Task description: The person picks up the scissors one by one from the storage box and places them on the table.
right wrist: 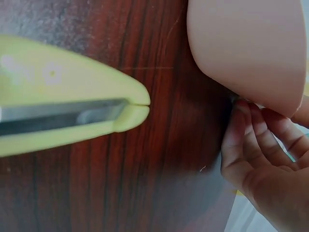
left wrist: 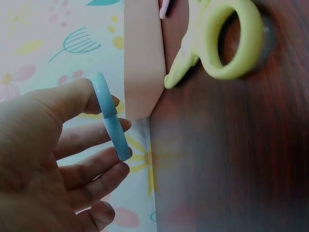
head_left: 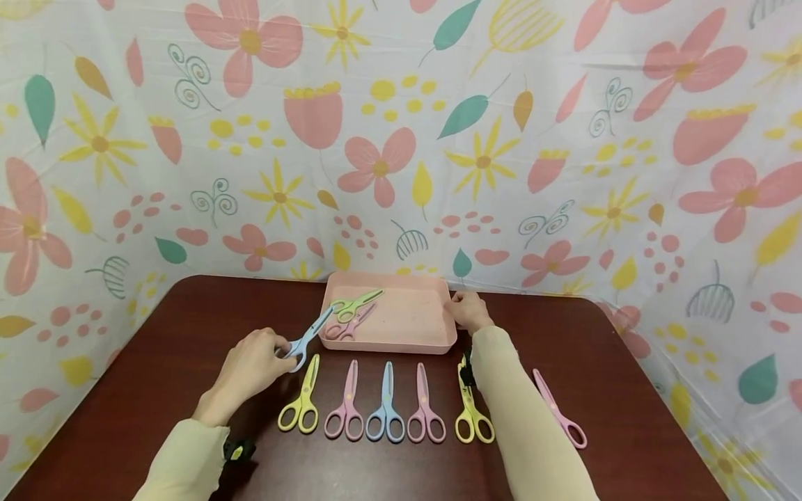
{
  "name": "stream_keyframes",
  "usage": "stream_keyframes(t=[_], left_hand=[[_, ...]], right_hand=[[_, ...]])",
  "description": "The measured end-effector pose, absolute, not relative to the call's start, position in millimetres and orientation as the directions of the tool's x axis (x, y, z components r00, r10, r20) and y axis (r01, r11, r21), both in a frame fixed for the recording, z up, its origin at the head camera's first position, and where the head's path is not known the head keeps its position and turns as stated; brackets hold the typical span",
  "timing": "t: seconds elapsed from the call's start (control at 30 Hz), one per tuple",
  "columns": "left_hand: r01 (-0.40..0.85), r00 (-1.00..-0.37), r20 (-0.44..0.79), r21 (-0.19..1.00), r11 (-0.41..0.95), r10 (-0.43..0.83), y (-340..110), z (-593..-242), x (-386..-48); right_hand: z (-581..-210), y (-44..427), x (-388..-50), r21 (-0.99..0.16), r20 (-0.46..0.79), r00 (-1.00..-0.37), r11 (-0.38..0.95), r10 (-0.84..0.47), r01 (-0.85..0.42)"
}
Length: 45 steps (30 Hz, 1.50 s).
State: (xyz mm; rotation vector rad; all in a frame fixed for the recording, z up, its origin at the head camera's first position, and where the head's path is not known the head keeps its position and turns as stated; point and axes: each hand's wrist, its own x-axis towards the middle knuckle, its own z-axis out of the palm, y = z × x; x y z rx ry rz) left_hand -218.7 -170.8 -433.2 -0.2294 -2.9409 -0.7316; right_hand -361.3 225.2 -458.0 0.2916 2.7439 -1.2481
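Note:
My left hand (head_left: pixel 253 362) holds a pair of blue scissors (head_left: pixel 307 336) by the handles, blades pointing up and right towards the left end of a pink tray (head_left: pixel 413 316). In the left wrist view, thumb and fingers are around the blue handle (left wrist: pixel 104 96). Green scissors (head_left: pixel 360 303) and pink scissors (head_left: pixel 354 323) lie in the tray's left part. At the tray's right end, my right hand (head_left: pixel 470 313) grips the wall. Its fingers reach the lower edge of the tray (right wrist: pixel 246 48) in the right wrist view; part of them is hidden.
In front of the tray, several scissors lie in a row, among them yellow (head_left: pixel 305 396), pink (head_left: pixel 351 396) and blue (head_left: pixel 388 396) ones. Another yellow pair (head_left: pixel 468 410) is partly behind my right sleeve, with pink scissors (head_left: pixel 557 407) beyond. A flowered cloth (head_left: pixel 401 229) hangs behind the table.

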Motion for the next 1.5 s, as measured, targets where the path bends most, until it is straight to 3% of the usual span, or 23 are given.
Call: stream_keyframes(t=[0.23,0.53,1.03,1.5], left_hand=[[0.165,-0.983,0.153,0.456,0.874,0.106,-180.9,-432.6,-207.1],[0.048,-0.998,0.062,0.471,0.881,0.021,-195.3,-437.0,-181.7],[0.02,-0.998,0.07,0.403,0.915,-0.009,-199.9,-446.3,-155.3],[-0.061,-0.995,0.045,0.387,0.92,-0.084,-204.9,-450.8,-143.3]], right_hand=[[-454.1,228.0,-362.6,-0.728,-0.176,-0.978,0.654,0.109,0.204],[-454.6,223.8,-359.4,-0.741,-0.177,-0.979,0.642,0.097,0.197],[-458.5,229.9,-358.1,-0.741,-0.188,-0.977,0.638,0.099,0.207],[-460.1,226.4,-359.8,-0.752,-0.172,-0.98,0.63,0.101,0.197]])
